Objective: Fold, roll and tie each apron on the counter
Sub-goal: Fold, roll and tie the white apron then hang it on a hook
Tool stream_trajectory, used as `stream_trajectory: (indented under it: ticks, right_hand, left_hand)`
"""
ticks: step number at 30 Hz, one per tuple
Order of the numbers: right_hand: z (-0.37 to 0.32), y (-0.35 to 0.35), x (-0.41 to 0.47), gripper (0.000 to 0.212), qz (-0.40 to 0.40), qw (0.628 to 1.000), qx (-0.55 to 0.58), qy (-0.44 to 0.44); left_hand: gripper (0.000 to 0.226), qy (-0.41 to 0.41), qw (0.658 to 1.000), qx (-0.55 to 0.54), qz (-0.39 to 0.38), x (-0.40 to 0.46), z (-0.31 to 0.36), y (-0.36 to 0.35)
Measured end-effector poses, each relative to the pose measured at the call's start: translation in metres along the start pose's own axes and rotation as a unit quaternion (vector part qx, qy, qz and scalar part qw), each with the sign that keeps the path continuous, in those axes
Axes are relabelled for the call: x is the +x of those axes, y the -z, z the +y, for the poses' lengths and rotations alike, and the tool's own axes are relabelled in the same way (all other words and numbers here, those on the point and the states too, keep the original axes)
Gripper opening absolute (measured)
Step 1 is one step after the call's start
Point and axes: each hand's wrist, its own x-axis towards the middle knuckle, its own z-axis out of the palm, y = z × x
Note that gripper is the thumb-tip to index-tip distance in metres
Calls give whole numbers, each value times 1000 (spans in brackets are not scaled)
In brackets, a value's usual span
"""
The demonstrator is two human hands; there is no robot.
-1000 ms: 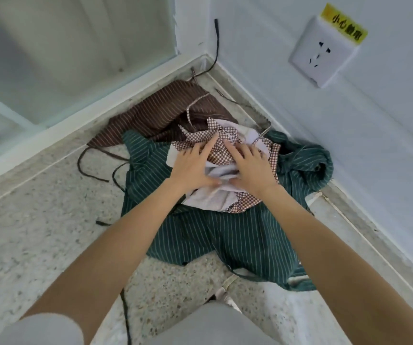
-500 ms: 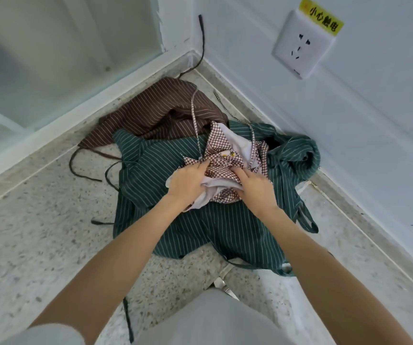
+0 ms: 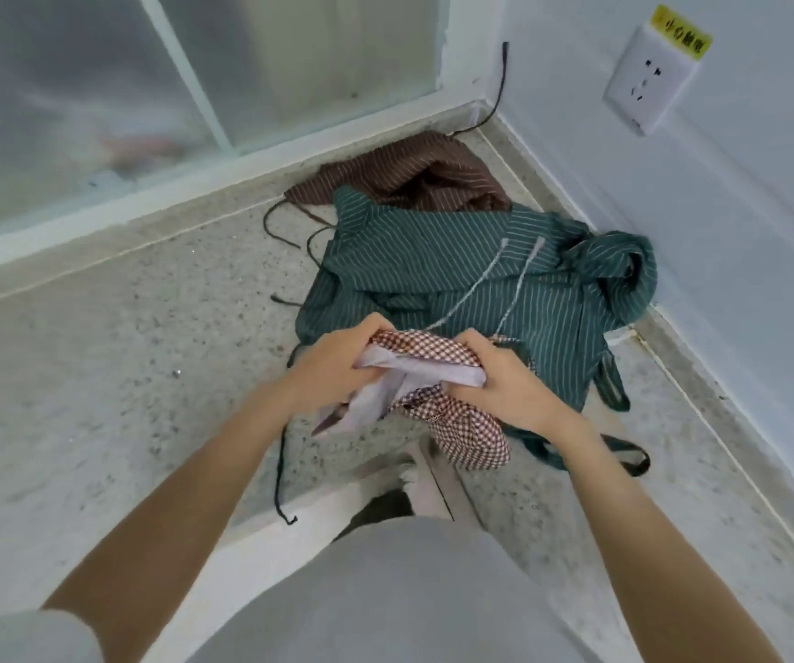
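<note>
While none of the three aprons is showing a finished fold, roll or tie, the job is looking to be near its start, with all three bundles left to do. Filling most of the frame is the speckled worktop (image 3: 98, 375), running into a corner under a frosted window at the upper left. Lying crumpled across the middle right is the green striped apron (image 3: 457, 260), the biggest piece, its straps trailing toward the lower right. Sitting behind it, nearer the corner, is the brown striped apron (image 3: 404, 174), its dark ties looping out to the left.

Being lifted clear in the centre is the checked apron (image 3: 471, 433), bunched, its white lining showing and its lower part hanging down. The left hand (image 3: 332, 361) is gripping one end of that bundle, fingers curled round the cloth; the right hand (image 3: 505, 380) is clutching the other end the same way. Two pale ties (image 3: 495, 275) are stretching from the bundle up over the green apron, and they are likely to snag or tangle unless gathered first. Flat room for folding is appearing mostly at the left. Mounted on the wall at the upper right is a socket (image 3: 648, 83).
</note>
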Motion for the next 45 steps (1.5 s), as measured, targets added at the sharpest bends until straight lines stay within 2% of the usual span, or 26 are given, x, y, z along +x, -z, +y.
stream_trajectory:
  ticks: [4, 7, 12, 15, 19, 23, 26, 30, 33, 35, 37, 41, 45]
  right_hand:
    - [-39, -53, -14, 47, -86, 995, 47, 22]
    - [-73, -88, -13, 58, -156, 984, 76, 43]
    - [-129, -145, 1, 22, -199, 973, 38, 107]
    - [-159, -177, 15, 14, -217, 966, 31, 140]
    - [-197, -222, 45, 15, -239, 956, 0, 167]
    - [-232, -267, 80, 27, -218, 952, -43, 208]
    - [-256, -292, 106, 23, -215, 953, -54, 207]
    - [-288, -327, 145, 21, -189, 962, -53, 188]
    - [-318, -354, 179, 8, -128, 972, -52, 190]
    - [-328, -364, 198, 11, -80, 978, -53, 186]
    - [-333, -375, 217, 17, -29, 982, -66, 173]
    - [-331, -386, 240, 19, 33, 992, -36, 113]
    - [-327, -402, 241, 40, 10, 992, -84, 89]
  left_hand:
    - [33, 70, 993, -75, 54, -99, -6, -4]
    - [42, 130, 983, -65, 111, -163, -12, 3]
    - [48, 190, 966, 15, 177, -259, -29, 18]
    - [53, 220, 955, 53, 194, -305, -40, 26]
    - [65, 270, 941, 68, 193, -358, -65, 42]
    - [63, 283, 939, 24, 196, -397, -99, 70]
    - [57, 263, 942, 16, 208, -413, -131, 95]
    - [29, 267, 937, 55, 217, -430, -183, 137]
    - [36, 270, 918, 150, 248, -446, -224, 179]
    - [48, 239, 909, 203, 275, -452, -240, 195]
    - [60, 211, 906, 204, 306, -458, -257, 210]
    - [52, 206, 874, 218, 383, -463, -286, 219]
    - [39, 160, 849, 253, 436, -458, -300, 219]
